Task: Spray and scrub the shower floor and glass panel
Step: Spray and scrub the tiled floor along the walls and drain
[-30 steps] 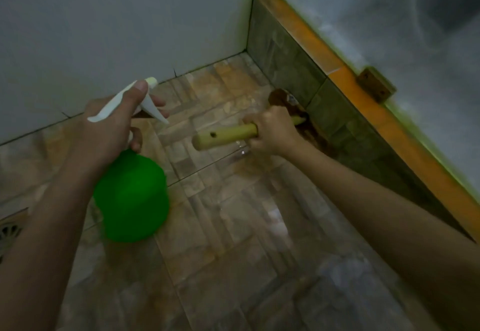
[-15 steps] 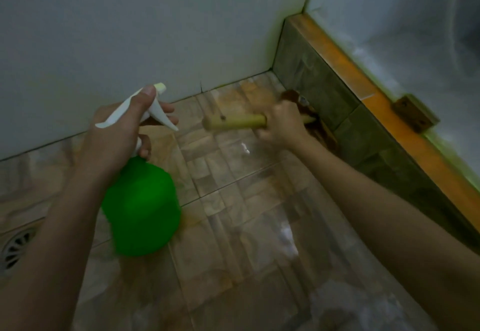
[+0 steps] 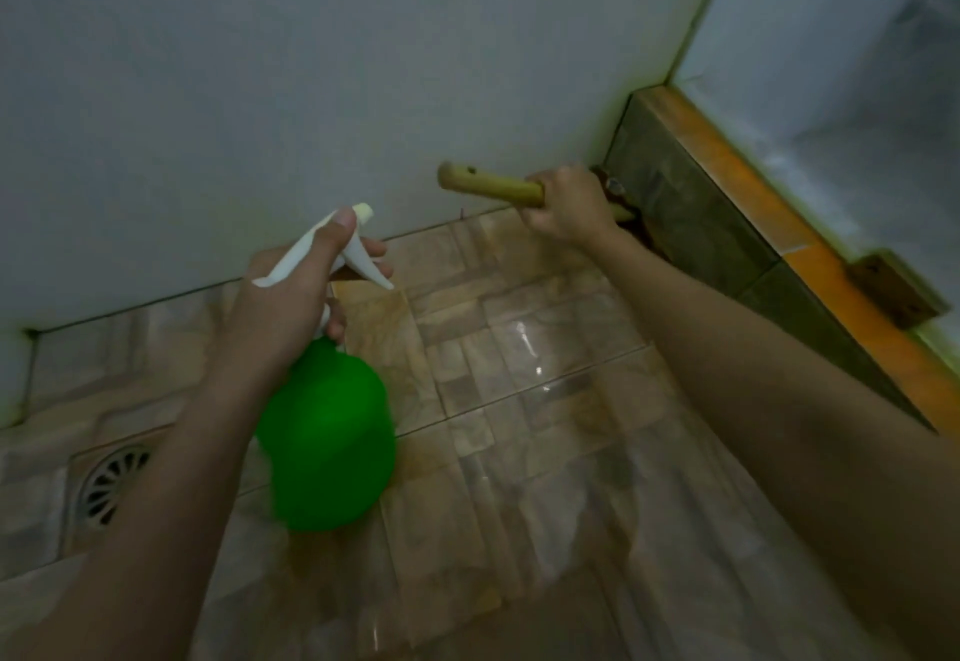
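The shower floor (image 3: pixel 519 400) spread below, and the glass panel (image 3: pixel 857 89) stood at the right. Above the floor the left hand (image 3: pixel 291 297) curled its fingers round the green spray bottle (image 3: pixel 327 442). The right hand (image 3: pixel 566 203) was clamped on the brush handle (image 3: pixel 493 187) near the corner.

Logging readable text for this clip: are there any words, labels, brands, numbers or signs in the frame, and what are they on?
No text can be read anywhere in the frame.
The green spray bottle in the left hand has no visible label on the side facing the camera.
The wooden brush handle in the right hand has no print, only a small hole.
The floor drain and the curb bracket show no markings.
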Tool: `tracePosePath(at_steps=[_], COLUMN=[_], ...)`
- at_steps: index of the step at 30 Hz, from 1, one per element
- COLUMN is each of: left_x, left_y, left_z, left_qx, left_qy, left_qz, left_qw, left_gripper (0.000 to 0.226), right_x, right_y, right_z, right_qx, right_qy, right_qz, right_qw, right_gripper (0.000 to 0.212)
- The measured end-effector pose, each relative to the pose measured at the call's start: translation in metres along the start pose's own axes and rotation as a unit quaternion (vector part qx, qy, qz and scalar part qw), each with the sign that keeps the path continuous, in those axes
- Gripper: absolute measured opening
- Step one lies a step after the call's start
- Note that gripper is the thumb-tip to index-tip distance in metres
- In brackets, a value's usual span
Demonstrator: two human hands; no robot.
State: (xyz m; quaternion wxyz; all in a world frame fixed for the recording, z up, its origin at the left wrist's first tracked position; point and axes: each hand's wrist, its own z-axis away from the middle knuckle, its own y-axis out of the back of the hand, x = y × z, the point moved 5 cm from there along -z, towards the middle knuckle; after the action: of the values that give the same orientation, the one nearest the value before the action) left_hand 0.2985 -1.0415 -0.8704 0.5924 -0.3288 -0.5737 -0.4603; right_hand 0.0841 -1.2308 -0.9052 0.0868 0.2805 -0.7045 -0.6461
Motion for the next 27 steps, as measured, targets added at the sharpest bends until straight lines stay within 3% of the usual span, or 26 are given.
tracePosePath(at_steps=[4,6,8,9,10,13,15,16,17,18,19,21,22,23,24,26,27], left_x=[0.007,0.009,0.01,0.009,0.008,0.009,0.012,0.014,0.015,0.016,0.017,0.018,0.019,0.02,0.02,0.022,0.022], left_y=[0.006,0.01,0.012,0.014,0.017,0.023,0.024,0.025,0.026,0.027,0.029,0.033,0.035,0.037,0.039,0.042,0.044], left_z=[0.004,0.008,0.013,0.014,0.016,0.022,0.028,0.031,0.034,0.037,0.04,0.044,0.046,0.048,0.049,0.052,0.052], left_qx=[0.013,0.02,0.018,0.019,0.02,0.039,0.045,0.045,0.041,0.036,0.032,0.03,0.033,0.035,0.038,0.039,0.038], left_qy=[0.015,0.017,0.016,0.02,0.023,0.032,0.032,0.032,0.031,0.029,0.026,0.02,0.019,0.017,0.015,0.01,0.009], left_qz=[0.01,0.002,-0.01,-0.017,-0.022,-0.026,-0.021,-0.016,-0.013,-0.01,-0.008,-0.008,-0.008,-0.01,-0.012,-0.018,-0.021], left_qw=[1.0,1.0,1.0,0.999,0.999,0.998,0.998,0.998,0.999,0.999,0.999,0.999,0.999,0.999,0.999,0.999,0.999], left_gripper=[0.035,0.036,0.033,0.032,0.035,0.04,0.035,0.033,0.033,0.033,0.034,0.034,0.035,0.035,0.035,0.035,0.036], right_x=[-0.023,-0.029,-0.041,-0.047,-0.047,-0.023,0.0,0.006,0.009,0.009,0.013,0.012,0.011,0.012,0.014,0.019,0.018], right_y=[-0.015,-0.022,-0.014,-0.005,0.004,0.024,0.016,0.009,0.004,0.002,0.001,0.0,0.003,0.006,0.009,0.011,0.009], right_z=[0.004,0.033,0.046,0.051,0.061,0.111,0.145,0.159,0.171,0.179,0.184,0.19,0.194,0.197,0.199,0.198,0.19], right_qx=[-0.107,-0.175,-0.143,-0.083,-0.03,0.034,-0.034,-0.076,-0.086,-0.076,-0.065,-0.06,-0.069,-0.081,-0.091,-0.106,-0.093], right_qy=[0.055,0.113,0.191,0.224,0.208,0.008,-0.092,-0.127,-0.145,-0.157,-0.189,-0.281,-0.319,-0.353,-0.388,-0.4,-0.369], right_qz=[0.115,0.144,0.142,0.15,0.171,0.183,0.024,-0.13,-0.3,-0.458,-0.599,-0.793,-0.814,-0.799,-0.742,-0.494,-0.349], right_qw=[0.986,0.967,0.961,0.959,0.963,0.982,0.995,0.98,0.939,0.871,0.775,0.537,0.481,0.481,0.538,0.764,0.856], right_gripper=[0.035,0.021,0.016,0.019,0.026,0.035,0.033,0.037,0.041,0.046,0.049,0.049,0.047,0.041,0.035,0.032,0.03])
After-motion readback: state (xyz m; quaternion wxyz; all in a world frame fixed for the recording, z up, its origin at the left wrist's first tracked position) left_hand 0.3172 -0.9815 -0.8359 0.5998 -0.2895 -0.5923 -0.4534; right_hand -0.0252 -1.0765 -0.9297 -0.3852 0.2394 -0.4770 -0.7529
